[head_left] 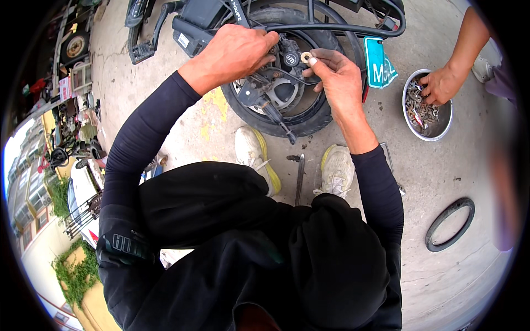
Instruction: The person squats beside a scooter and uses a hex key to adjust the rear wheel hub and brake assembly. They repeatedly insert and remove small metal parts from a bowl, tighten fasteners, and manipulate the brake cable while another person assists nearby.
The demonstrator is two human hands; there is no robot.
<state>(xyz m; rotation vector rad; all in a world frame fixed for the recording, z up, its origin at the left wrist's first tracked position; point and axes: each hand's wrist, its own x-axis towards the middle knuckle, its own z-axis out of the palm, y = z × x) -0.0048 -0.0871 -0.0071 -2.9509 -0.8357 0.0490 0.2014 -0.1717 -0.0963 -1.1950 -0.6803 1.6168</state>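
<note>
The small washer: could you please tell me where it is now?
In the head view, the small washer is above and right of centre, pinched in the right hand, near the wheel, with the left hand to its left.

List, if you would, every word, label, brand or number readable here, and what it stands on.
I won't copy wording, but it stands on:
Teal licence plate: white characters, partly legible.
Black strut: white lettering, partly legible.
Round black cap: pale emblem.
White sticker: too small to read.
Black sleeve: outlined lettering.
Pink panel: too blurred.
</note>
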